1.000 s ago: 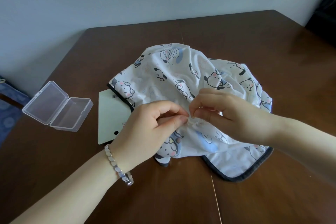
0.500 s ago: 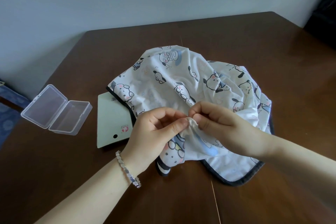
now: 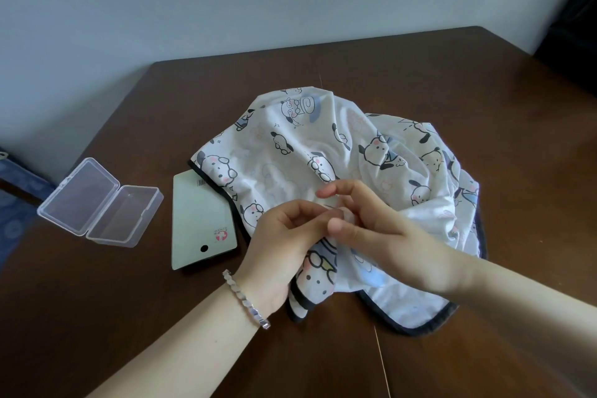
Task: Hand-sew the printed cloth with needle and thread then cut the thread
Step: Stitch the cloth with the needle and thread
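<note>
My left hand [image 3: 284,236] pinches a fold of the printed cloth [image 3: 323,139], at ten o'clock from my right hand [image 3: 381,236], its grip parted.

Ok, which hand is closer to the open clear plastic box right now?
Left. The left hand pinches the printed cloth right of the clear box, with the green card between; the right hand is farther right, over the cloth.
</note>
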